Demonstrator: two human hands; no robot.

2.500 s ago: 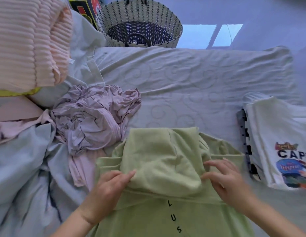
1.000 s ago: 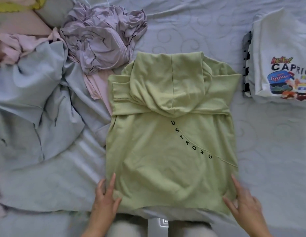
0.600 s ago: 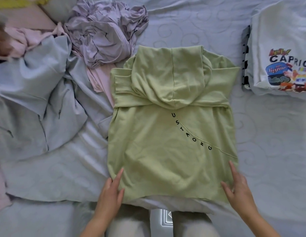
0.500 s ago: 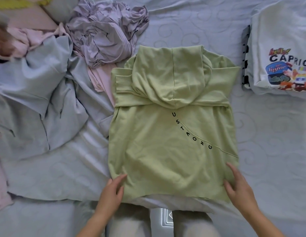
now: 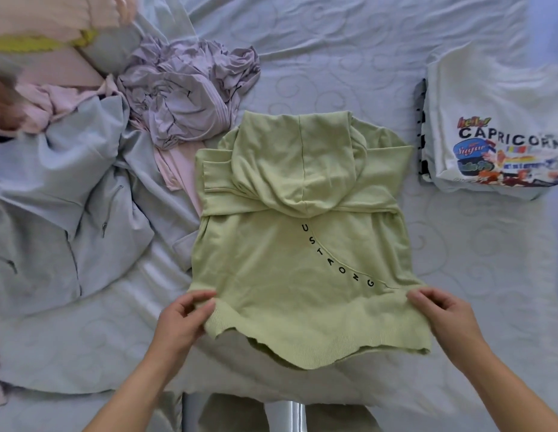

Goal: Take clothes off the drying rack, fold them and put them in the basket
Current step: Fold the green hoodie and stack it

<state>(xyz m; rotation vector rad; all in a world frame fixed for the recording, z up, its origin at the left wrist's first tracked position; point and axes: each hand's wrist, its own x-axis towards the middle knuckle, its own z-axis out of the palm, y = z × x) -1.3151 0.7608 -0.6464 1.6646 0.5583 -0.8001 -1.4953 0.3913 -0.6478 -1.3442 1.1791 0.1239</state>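
Observation:
A light green hoodie [image 5: 290, 244] lies back-up on the bed, hood and sleeves folded over its upper part, black letters running across its back. My left hand [image 5: 185, 319] pinches the hoodie's bottom left corner. At the bottom right corner my right hand [image 5: 443, 316] grips the hem. The ribbed hem is lifted off the bed and hangs between both hands. The basket is out of view.
A folded white printed T-shirt [image 5: 496, 126] lies at the right on a striped item. A crumpled lilac garment [image 5: 184, 92] and a pink one lie at upper left. A pale blue zip jacket [image 5: 68, 207] spreads over the left. Light patterned bedsheet [image 5: 349, 51] lies beyond.
Both hands have gone from lying flat beside the hem to gripping its two corners. The hem has lifted off the bed and moved toward the hood.

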